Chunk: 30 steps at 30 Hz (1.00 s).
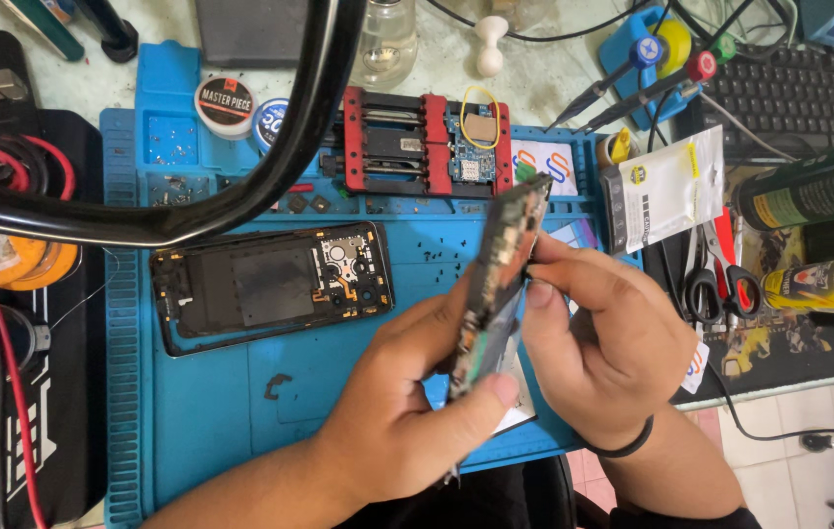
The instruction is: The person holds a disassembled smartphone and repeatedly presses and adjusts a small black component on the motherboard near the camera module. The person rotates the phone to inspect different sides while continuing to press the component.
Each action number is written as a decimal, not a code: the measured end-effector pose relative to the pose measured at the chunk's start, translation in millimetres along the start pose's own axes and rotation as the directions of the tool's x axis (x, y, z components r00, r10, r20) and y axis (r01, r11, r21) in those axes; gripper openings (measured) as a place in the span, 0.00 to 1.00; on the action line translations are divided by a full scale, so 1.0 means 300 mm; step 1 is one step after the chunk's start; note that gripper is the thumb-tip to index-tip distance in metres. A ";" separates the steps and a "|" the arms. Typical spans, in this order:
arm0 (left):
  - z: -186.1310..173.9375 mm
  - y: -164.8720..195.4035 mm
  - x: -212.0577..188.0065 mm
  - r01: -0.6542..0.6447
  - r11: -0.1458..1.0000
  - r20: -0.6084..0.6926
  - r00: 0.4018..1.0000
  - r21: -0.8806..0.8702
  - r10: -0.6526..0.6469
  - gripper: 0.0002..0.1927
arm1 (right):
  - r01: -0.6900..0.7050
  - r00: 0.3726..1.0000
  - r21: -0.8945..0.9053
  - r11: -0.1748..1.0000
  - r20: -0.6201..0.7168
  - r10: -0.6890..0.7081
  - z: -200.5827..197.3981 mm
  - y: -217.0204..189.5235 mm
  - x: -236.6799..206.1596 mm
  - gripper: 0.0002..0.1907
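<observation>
Both my hands are gripping an opened phone (495,284) edge-on above the blue mat's (240,411) near edge: my left hand (407,411) is clasping its lower end, my right hand (603,343) is pinching its upper side. Behind, a phone back housing (270,284) is lying mid-mat, with a red board clamp (427,142) sitting at the far edge.

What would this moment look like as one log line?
left hand: grips phone frame on edge | right hand: pinches its upper side | opened phone: flat on blue mat | scissors: right of mat
</observation>
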<state>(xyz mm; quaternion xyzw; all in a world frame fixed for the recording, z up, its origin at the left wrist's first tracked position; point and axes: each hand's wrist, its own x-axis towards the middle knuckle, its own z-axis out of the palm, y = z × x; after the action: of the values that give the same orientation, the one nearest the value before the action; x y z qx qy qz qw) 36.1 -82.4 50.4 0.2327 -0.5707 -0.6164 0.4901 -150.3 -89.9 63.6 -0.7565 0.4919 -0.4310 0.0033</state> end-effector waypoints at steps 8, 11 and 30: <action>-0.015 -0.036 -0.033 0.065 0.989 0.034 0.998 -0.135 -0.061 0.21 | -0.063 0.997 0.075 0.995 -0.029 0.066 -0.014 -0.015 -0.002 0.05; -0.021 -0.041 -0.045 0.115 0.980 0.074 0.992 -0.162 -0.104 0.18 | -0.183 0.983 0.074 0.980 -0.006 0.184 -0.038 -0.025 -0.010 0.06; -0.037 -0.038 -0.074 0.304 0.850 0.193 0.951 -0.431 -0.242 0.26 | -0.173 0.985 0.228 0.958 0.040 0.168 -0.071 -0.011 -0.065 0.13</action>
<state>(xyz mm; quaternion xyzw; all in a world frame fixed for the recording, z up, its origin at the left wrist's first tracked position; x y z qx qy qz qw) 50.8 -69.9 31.2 0.1490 -0.4025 -0.8101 0.3993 -164.7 -64.5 65.8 -0.7100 0.5019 -0.4757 0.1330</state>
